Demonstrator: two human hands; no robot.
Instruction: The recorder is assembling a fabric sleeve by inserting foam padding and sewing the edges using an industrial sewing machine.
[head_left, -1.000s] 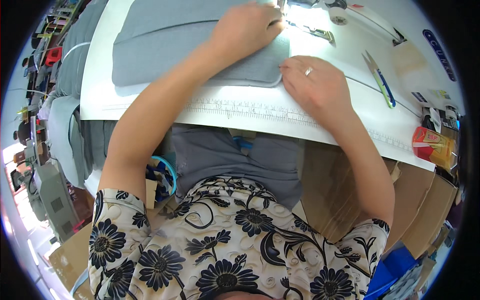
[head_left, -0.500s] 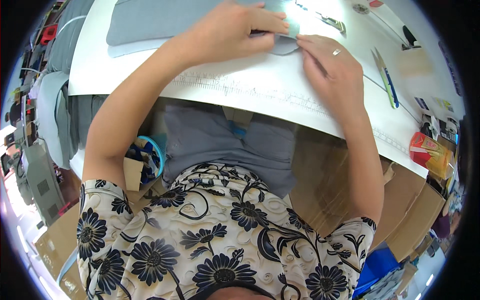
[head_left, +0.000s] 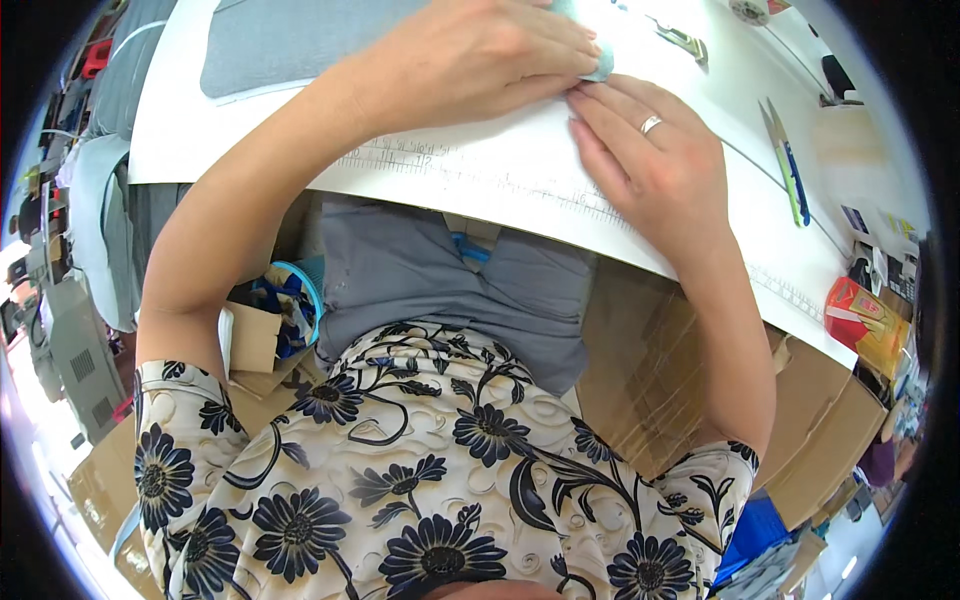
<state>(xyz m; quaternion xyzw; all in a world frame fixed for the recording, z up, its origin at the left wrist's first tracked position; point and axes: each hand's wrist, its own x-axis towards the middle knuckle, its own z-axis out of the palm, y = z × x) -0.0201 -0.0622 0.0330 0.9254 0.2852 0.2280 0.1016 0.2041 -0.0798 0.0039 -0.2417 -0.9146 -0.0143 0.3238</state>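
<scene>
Well, your left hand [head_left: 485,55] lies over the grey cloth [head_left: 290,45], right hand [head_left: 665,150] just beside; whether either grip pinches, I can't tell; uneven tension could pucker it.

Here's the white table [head_left: 500,165], its near edge bending across the view; a printed ruler scale [head_left: 560,195] runs along that edge; up at the left a grey fabric panel [head_left: 280,45] lies flat, a pale layer peeking from beneath its near edge; over by the fingertips a pale blue-green piece of material [head_left: 602,66] catches the glare, its link to the panel hidden by the left hand [head_left: 500,50]; right of that sits a small metal tool [head_left: 682,42]; farther right, green-and-blue scissors [head_left: 787,165] lie with blades pointing away.
</scene>
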